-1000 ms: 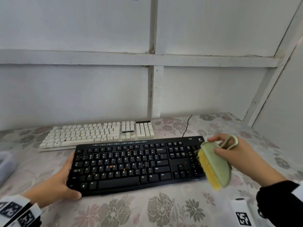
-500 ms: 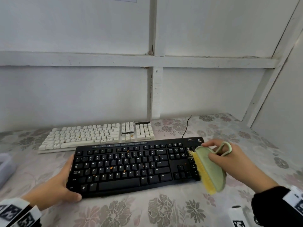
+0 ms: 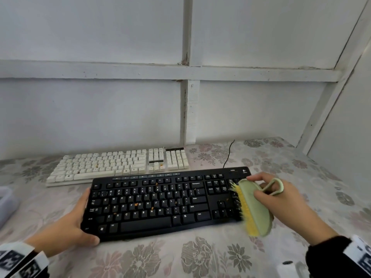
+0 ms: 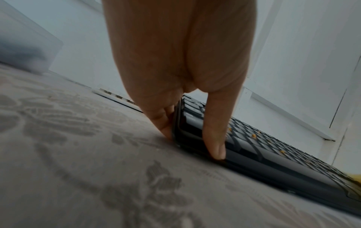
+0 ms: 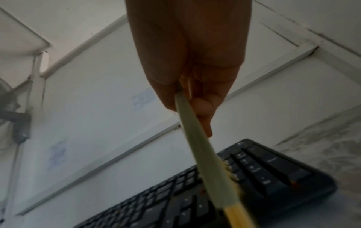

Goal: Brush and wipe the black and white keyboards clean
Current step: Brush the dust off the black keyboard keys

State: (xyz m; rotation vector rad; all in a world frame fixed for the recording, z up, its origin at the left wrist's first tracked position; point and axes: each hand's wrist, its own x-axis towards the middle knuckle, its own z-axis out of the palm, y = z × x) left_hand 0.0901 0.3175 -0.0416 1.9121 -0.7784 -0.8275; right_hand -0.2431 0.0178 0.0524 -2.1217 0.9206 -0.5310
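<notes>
A black keyboard point(image 3: 160, 203) lies on the floral cloth with orange crumbs point(image 3: 136, 204) among its keys. Behind it sits a white keyboard point(image 3: 112, 163), also with a few crumbs. My left hand point(image 3: 84, 217) holds the black keyboard's left end, fingers along the side and thumb on the front corner point(image 4: 216, 151). My right hand point(image 3: 263, 194) grips a green brush point(image 3: 255, 207) with yellow bristles. The brush stands on edge over the number pad at the right end, its bristles against the keys point(image 5: 230, 171).
A translucent plastic box point(image 3: 6, 205) stands at the left edge of the table. The black keyboard's cable point(image 3: 228, 155) runs back toward the white wall. A small white object point(image 3: 289, 267) lies near the front right. White panels close off the right side.
My right hand has carried the brush left and slightly back, from beside the keyboard's right end onto the number pad. The left hand and both keyboards have stayed put.
</notes>
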